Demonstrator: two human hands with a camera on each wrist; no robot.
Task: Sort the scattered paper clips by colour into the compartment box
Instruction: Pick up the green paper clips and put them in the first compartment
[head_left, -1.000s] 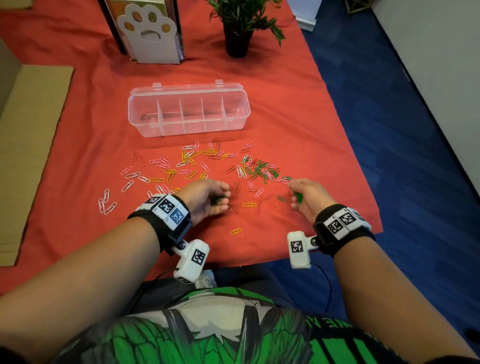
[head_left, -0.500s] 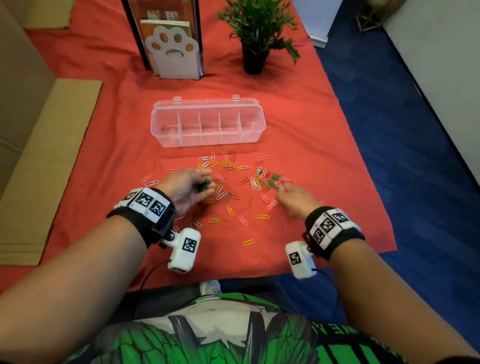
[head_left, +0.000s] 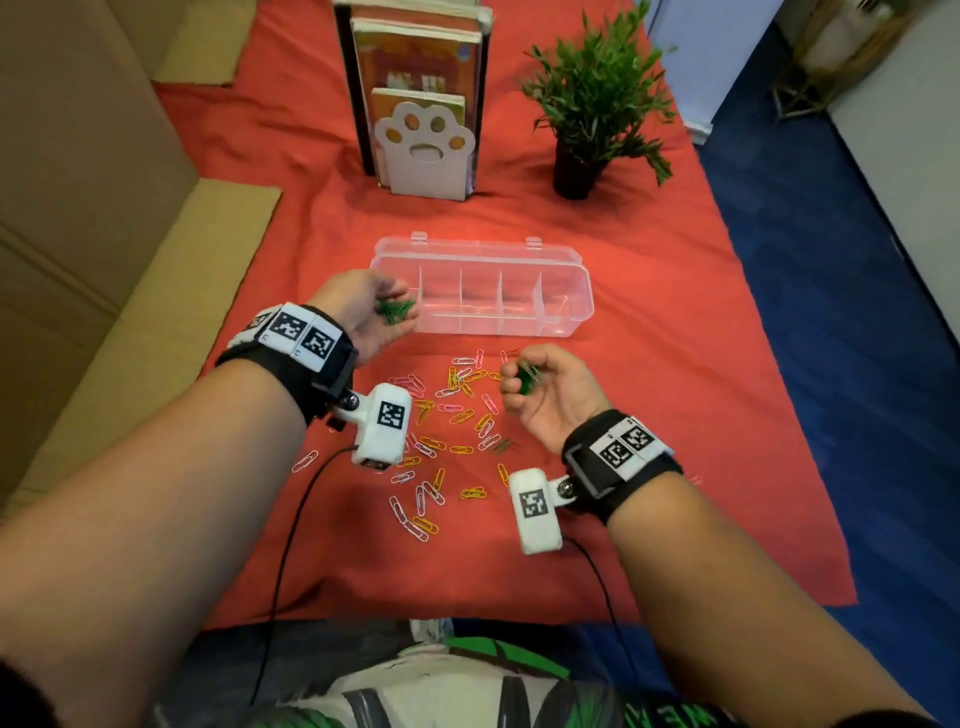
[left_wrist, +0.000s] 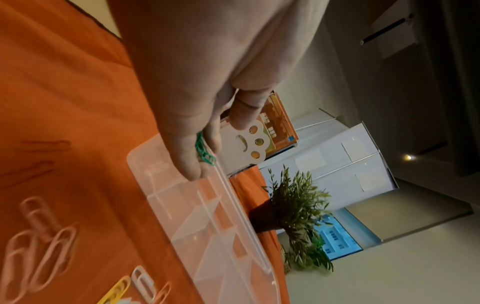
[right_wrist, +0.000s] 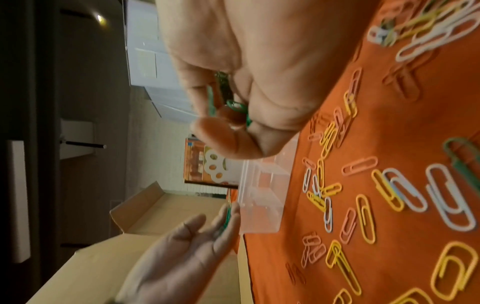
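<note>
The clear compartment box (head_left: 519, 248) stands open on the red cloth, and its several compartments look empty. My left hand (head_left: 402, 312) hovers at the box's left end, its thumb and fingers pinching a bunch of green paper clips (head_left: 396, 309), which also show in the left wrist view (left_wrist: 203, 153). My right hand (head_left: 524, 382) is raised in front of the box, palm turned up, fingers curled round more green clips (right_wrist: 235, 107). Below both hands, yellow, pink and white clips (head_left: 457, 415) lie scattered. One green clip (head_left: 501, 445) lies among them.
A paw-shaped bookend with books (head_left: 423, 150) and a potted plant (head_left: 587, 119) stand behind the box. A cardboard box (head_left: 104, 234) borders the table on the left. The cloth's right edge (head_left: 769, 364) drops to blue floor.
Both hands rose off the cloth with green clips. The left hand travelled forward to the box's left end. The right hand turned palm up nearer the box.
</note>
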